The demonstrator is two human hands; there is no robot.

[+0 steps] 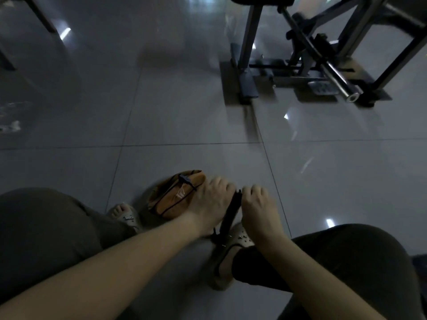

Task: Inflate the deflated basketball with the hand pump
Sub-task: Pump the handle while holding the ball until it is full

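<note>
A deflated orange basketball (172, 199) lies crumpled on the grey tiled floor between my feet. A thin black hose with a needle fitting (186, 181) runs across its top. The black hand pump (231, 211) stands tilted beside the ball, its base by my right sandal (240, 239). My left hand (213, 199) grips one side of the pump's handle and my right hand (258, 209) grips the other side. The handle itself is mostly hidden under my fingers.
A metal gym machine frame (305, 65) with a steel bar stands on the floor at the upper right. Dark furniture legs (39, 17) show at the upper left. My left sandal (126, 215) sits left of the ball, and my knees fill the lower corners.
</note>
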